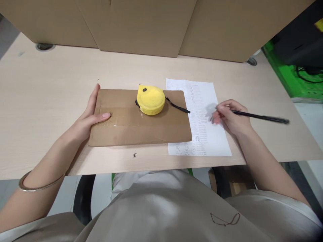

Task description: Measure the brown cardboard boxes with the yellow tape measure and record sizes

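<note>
A flat brown cardboard box (141,126) lies on the pale wooden desk (50,97) in front of me. A round yellow tape measure (150,99) with a black wrist strap sits on its far part. My left hand (88,119) grips the box's left edge, thumb on top and fingers along the side. My right hand (230,116) rests on a sheet of paper (202,134) with handwritten rows, just right of the box. Its fingers are closed round a black pen (259,117), whose tip end is hidden behind them.
Tall cardboard panels (141,23) stand along the desk's far edge. A cable grommet (44,46) sits at the far left and another (251,61) at the far right. A green object (290,77) lies beyond the right end. A small ink mark (135,155) is near the front edge.
</note>
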